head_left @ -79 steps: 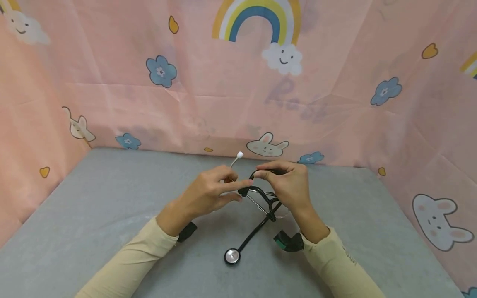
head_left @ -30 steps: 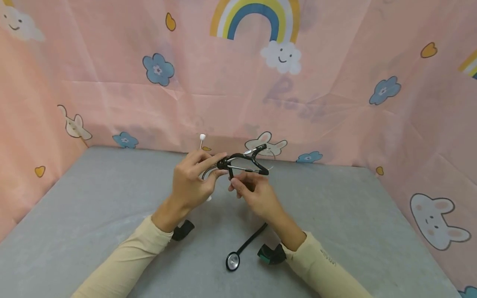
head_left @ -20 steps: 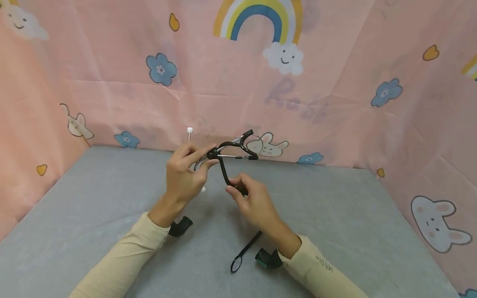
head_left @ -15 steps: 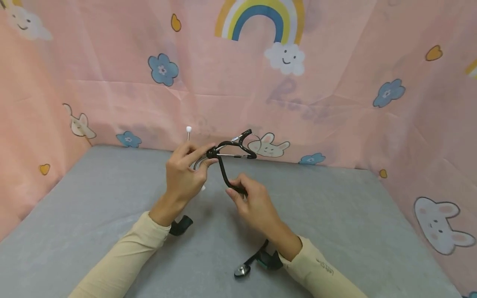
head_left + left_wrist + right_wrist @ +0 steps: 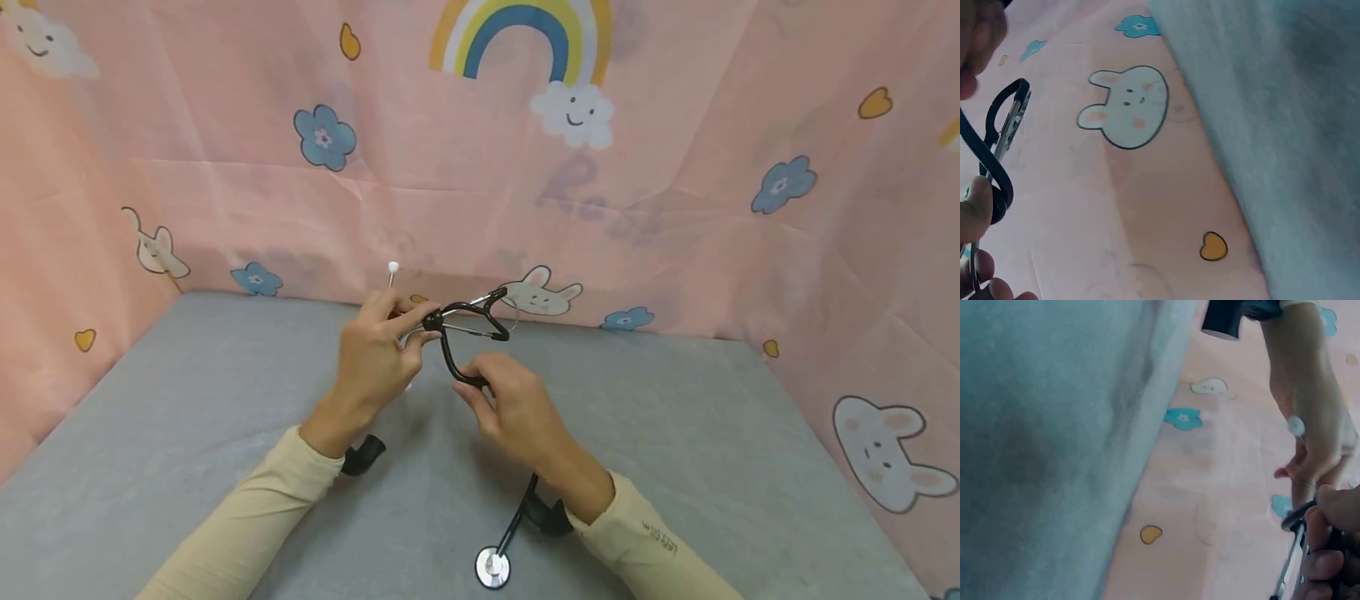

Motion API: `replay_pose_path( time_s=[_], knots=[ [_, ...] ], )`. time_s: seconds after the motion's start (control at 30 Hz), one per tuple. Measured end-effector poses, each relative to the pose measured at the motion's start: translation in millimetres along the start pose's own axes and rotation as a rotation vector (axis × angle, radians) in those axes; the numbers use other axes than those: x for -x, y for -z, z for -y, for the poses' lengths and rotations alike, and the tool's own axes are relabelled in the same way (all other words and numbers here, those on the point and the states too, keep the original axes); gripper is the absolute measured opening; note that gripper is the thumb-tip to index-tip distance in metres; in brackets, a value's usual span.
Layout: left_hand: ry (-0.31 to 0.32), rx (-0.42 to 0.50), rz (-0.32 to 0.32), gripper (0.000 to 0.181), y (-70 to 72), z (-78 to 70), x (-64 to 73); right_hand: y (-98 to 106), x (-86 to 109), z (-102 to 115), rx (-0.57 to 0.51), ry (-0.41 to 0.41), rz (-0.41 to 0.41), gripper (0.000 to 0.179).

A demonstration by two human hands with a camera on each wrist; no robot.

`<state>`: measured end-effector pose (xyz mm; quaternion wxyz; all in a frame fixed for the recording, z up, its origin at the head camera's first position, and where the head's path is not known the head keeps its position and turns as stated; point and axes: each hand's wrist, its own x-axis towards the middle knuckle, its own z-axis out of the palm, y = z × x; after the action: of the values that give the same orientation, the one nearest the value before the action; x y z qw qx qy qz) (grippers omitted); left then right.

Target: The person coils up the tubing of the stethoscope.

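In the head view a black stethoscope [image 5: 432, 321] is held up over the table, its tubing folded about its metal ear tubes. My left hand [image 5: 375, 350] pinches it where the tubing wraps the ear tubes. One white ear tip [image 5: 393, 267] sticks up behind that hand; the other shows just below it. My right hand [image 5: 513, 408] grips the tubing [image 5: 450, 360] lower down, between thumb and fingers. From there the tube hangs past the right wrist to the round silver chest piece [image 5: 492, 567]. The left wrist view shows a tubing loop [image 5: 988, 159] beside the thumb.
A grey cloth-covered table [image 5: 225, 400] lies below both hands. Behind it hangs a pink curtain [image 5: 420, 217] printed with rainbows, rabbits and flowers. Dark wrist camera mounts [image 5: 363, 456] jut out under the sleeves.
The stethoscope has been raised and shifted left. My right hand has come down from above the ear tubes, drawing a length of tubing downward. The hanging chest piece has swung and turned.
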<state>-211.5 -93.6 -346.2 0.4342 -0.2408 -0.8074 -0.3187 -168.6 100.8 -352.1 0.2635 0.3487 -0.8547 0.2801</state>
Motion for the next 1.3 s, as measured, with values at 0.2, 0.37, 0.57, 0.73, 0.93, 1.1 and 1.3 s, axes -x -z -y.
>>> replay_pose_path(
  time_s=[0.2,0.37,0.57,0.73,0.93,1.1,1.3],
  knots=[
    [-0.143,-0.082,0.082,0.024,-6.7,1.0,3.0,10.4,-3.7,-8.3,-0.024,-0.007,-0.026,0.011],
    [-0.248,-0.084,0.172,0.023,-10.7,-1.4,5.0,19.3,-6.9,-14.6,-0.018,-0.024,-0.064,0.012],
    [-0.357,-0.008,0.338,0.021,-8.0,-6.6,5.0,29.0,-8.6,-21.5,0.019,-0.035,-0.090,0.012],
    [-0.404,0.070,0.471,0.024,-3.8,-9.8,1.8,34.1,-7.0,-28.5,0.038,-0.050,-0.064,0.012],
    [-0.442,0.217,0.544,0.033,-2.0,-8.7,0.3,38.4,-5.1,-40.3,-0.045,-0.028,-0.063,0.012],
    [-0.436,0.351,0.531,0.031,-5.5,-9.8,1.6,40.2,-5.1,-53.5,-0.193,-0.006,-0.078,0.015],
    [-0.419,0.441,0.371,0.032,-14.7,-14.8,9.9,37.8,-3.4,-57.7,-0.334,-0.096,-0.092,0.014]
  ],
)
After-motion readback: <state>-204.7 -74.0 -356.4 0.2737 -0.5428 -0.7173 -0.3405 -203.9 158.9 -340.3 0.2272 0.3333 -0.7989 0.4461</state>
